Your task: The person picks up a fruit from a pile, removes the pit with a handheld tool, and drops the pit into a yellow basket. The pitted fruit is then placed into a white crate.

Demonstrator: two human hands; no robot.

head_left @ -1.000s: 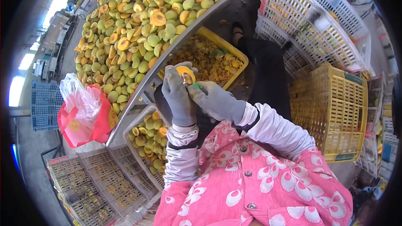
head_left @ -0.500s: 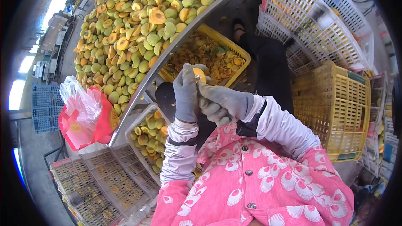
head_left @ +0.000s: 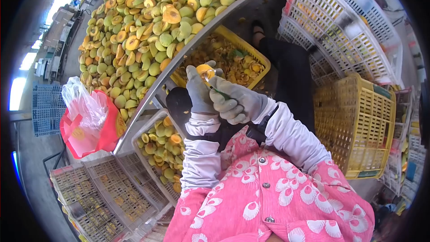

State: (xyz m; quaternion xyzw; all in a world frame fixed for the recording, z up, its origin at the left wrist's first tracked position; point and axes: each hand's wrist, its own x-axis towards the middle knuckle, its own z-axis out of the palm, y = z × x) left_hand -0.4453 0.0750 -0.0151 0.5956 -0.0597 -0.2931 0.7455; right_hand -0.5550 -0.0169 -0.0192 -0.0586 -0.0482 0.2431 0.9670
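My left hand (head_left: pixel 199 90), in a grey glove, is closed around a peach half (head_left: pixel 204 70) with its orange cut face showing. My right hand (head_left: pixel 235 101), gloved the same way, grips a small pitting knife (head_left: pixel 219 92) by its dark green handle. The knife's shiny metal end meets the cut face of the fruit; its exact shape is hard to make out. Both hands are held above my lap, close to a yellow crate (head_left: pixel 256 53) of scraps and fruit pieces.
A metal-edged table (head_left: pixel 152 90) carries a large heap of halved peaches (head_left: pixel 148 36). A crate of fruit halves (head_left: pixel 162 145) stands at my left. A red bag (head_left: pixel 83 130) hangs at the table's corner. White crates (head_left: pixel 336 22) and a yellow crate (head_left: pixel 354 121) stand at right.
Both hands have turned so that the peach half's cut face and the knife's green handle now show. My left hand has tilted and the fruit has shifted slightly up and left.
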